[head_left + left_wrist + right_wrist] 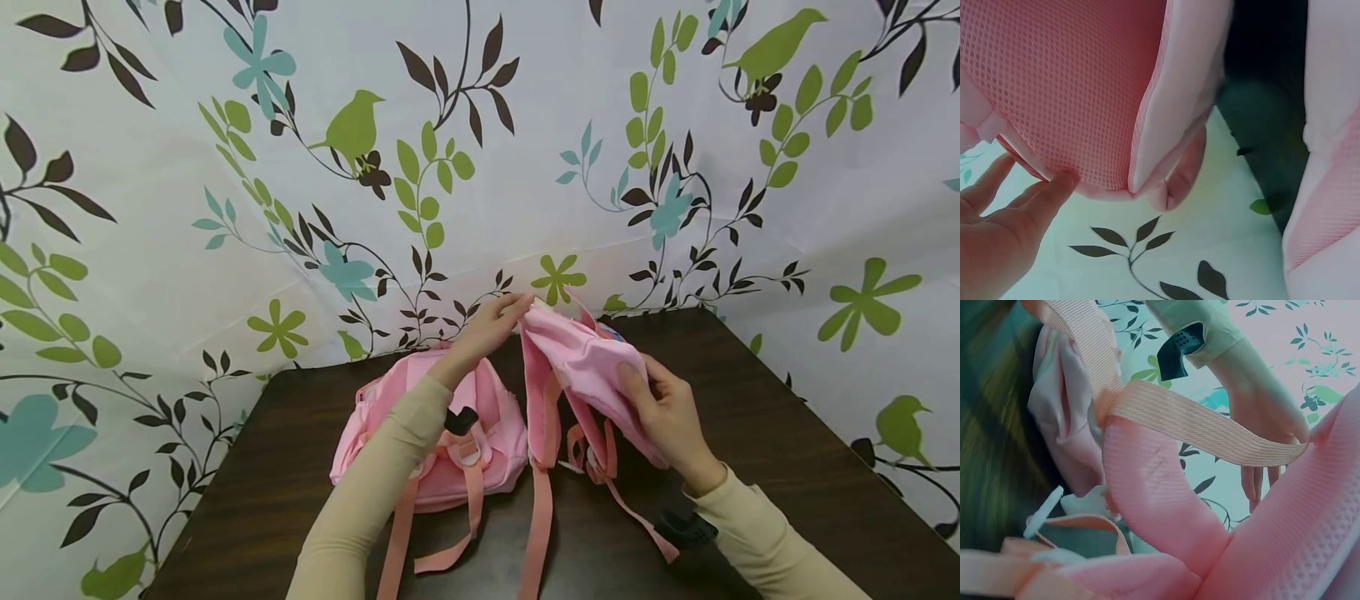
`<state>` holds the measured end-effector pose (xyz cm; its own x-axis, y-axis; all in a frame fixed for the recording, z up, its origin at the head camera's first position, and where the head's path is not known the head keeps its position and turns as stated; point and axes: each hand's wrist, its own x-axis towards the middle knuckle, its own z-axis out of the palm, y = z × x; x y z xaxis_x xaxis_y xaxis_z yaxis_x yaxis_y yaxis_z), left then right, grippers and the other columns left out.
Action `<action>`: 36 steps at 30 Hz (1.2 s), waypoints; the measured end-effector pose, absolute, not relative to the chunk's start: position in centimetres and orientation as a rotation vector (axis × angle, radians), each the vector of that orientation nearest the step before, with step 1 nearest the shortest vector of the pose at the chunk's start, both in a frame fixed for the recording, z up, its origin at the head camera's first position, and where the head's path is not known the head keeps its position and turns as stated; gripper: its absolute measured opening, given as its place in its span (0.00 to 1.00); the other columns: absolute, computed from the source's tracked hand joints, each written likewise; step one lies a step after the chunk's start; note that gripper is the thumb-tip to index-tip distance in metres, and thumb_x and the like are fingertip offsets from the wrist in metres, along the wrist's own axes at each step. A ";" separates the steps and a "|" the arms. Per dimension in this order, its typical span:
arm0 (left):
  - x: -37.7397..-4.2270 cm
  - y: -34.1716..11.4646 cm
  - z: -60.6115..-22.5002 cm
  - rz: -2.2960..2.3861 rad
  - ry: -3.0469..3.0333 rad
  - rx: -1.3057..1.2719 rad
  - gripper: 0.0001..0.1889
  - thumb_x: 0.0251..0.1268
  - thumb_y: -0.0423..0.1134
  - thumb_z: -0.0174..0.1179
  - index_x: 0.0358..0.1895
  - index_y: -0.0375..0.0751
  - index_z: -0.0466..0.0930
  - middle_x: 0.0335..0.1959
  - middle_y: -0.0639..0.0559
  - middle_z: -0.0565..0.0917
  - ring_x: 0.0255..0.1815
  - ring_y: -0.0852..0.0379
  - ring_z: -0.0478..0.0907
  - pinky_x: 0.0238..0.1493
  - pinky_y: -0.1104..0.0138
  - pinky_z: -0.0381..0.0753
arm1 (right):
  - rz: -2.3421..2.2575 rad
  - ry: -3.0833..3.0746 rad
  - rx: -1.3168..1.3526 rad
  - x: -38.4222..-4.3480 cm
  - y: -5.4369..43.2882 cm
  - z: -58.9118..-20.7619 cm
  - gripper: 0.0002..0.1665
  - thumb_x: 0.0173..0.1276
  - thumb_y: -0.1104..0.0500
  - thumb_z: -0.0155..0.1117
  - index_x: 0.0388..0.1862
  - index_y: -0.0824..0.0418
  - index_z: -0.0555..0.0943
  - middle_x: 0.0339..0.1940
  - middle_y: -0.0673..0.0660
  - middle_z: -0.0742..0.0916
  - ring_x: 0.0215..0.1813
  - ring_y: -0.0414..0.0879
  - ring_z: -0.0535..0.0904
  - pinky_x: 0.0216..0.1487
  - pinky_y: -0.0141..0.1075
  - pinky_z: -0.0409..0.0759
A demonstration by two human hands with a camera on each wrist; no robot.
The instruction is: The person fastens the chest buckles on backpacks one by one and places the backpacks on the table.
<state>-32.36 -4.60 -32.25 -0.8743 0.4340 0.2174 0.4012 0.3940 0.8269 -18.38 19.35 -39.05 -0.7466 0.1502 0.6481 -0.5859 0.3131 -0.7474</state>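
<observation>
Off the table, tilted, a pink backpack [585,354] hangs between both hands, its shoulder straps [542,408] toward the left. The left hand [491,323] pinches its top edge. In the left wrist view, that hand [1007,240] has its fingertips at the rim beside the mesh back panel [1079,94]. The right hand [667,408] grips the far side, thumb on the pink fabric and fingers partly hidden behind. The right wrist view shows the padded strap [1154,469] and peach webbing [1204,428] close up. A second pink backpack [502,421] lies on the table, straps up.
Both bags are on or over a dark wooden table [750,400]. Peach webbing tails [537,525] trail toward its front. Behind, a white patterned curtain [525,192] with leaves and birds meets the table's back edge. Each wrist wears a small black device [686,528].
</observation>
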 end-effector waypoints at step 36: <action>-30.8 -2.1 -29.8 1.482 2.681 0.887 0.32 0.73 0.62 0.52 0.71 0.45 0.73 0.68 0.49 0.74 0.68 0.47 0.73 0.63 0.55 0.76 | 1.753 -2.350 0.550 -18.1 19.9 -33.1 0.51 0.69 0.50 0.67 0.84 0.43 0.50 0.82 0.55 0.61 0.76 0.60 0.61 0.67 0.64 0.65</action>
